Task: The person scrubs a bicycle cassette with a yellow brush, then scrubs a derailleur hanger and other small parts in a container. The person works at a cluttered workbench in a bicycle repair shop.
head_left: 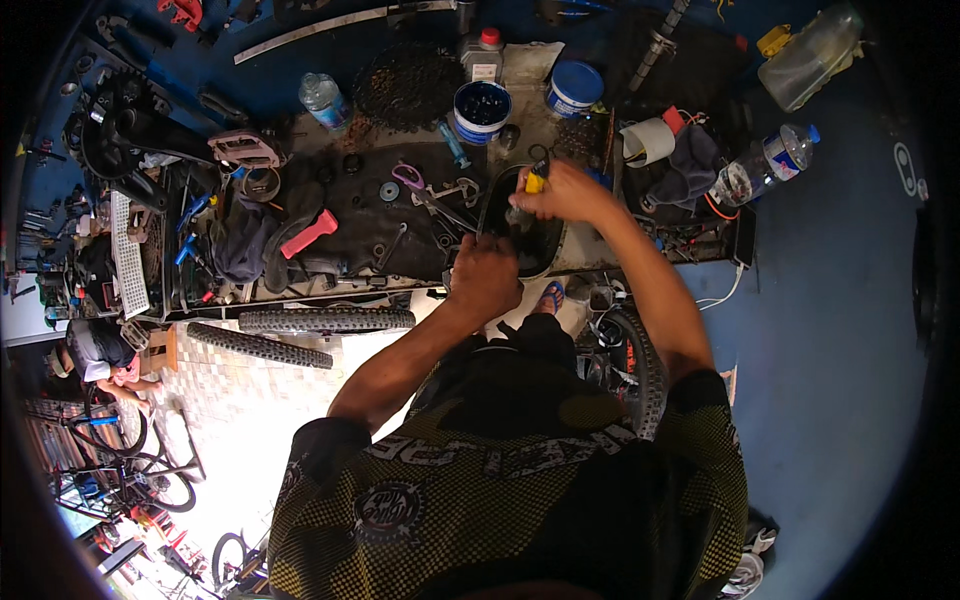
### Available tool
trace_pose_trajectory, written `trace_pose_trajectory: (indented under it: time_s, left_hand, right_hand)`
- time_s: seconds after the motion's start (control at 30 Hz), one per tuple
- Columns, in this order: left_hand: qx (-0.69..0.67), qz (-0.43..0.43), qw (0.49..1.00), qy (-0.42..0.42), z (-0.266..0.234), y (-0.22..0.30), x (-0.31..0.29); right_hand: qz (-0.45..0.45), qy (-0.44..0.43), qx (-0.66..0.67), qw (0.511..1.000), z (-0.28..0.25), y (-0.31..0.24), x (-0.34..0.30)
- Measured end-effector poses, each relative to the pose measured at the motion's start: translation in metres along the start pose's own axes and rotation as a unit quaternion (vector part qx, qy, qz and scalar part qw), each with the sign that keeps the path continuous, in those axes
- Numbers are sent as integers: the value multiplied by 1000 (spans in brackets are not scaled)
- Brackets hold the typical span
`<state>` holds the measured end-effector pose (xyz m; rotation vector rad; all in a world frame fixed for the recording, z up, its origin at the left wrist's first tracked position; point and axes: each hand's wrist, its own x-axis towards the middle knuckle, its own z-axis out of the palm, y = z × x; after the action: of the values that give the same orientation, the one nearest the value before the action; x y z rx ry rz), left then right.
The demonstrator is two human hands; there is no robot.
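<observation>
My right hand (565, 192) is closed around a brush (537, 180) with a yellow-and-black handle, its head pointing down over a dark oval tub (545, 250). At the tub's near left edge, my left hand (487, 275) is closed with knuckles up. Whatever it grips is hidden under the fingers and in shadow. Just left of it lie purple-handled scissors (408, 176) and some metal tools on a black mat (350, 190). Behind the tub stands a white-and-blue bucket (483, 132) with dark contents.
A pink-red grip-shaped piece (310, 234) and a wrench (393, 246) lie on the bench. A blue-lidded tub (574, 88) and plastic bottles (325, 102) stand behind. Bike tires (327, 319) are below the bench front. Another person (100, 355) sits at far left.
</observation>
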<state>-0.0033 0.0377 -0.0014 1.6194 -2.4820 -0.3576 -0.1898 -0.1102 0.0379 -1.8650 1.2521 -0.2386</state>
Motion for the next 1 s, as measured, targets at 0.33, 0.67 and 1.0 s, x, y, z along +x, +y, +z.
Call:
trace_pose_trajectory:
  time_s: [0.33,0.67,1.0]
  left_hand:
    - [37,13,999,4,0,10,-3]
    - [51,12,999,13,5,9,-5]
    - [-94,-82,992,-38,-17,-1,4]
  right_hand:
    - [29,-215,-103,971,1,-47,40]
    - [-3,-225,-267,937,7,-67,64]
    - [16,-21,-180,983,-15,-5,31]
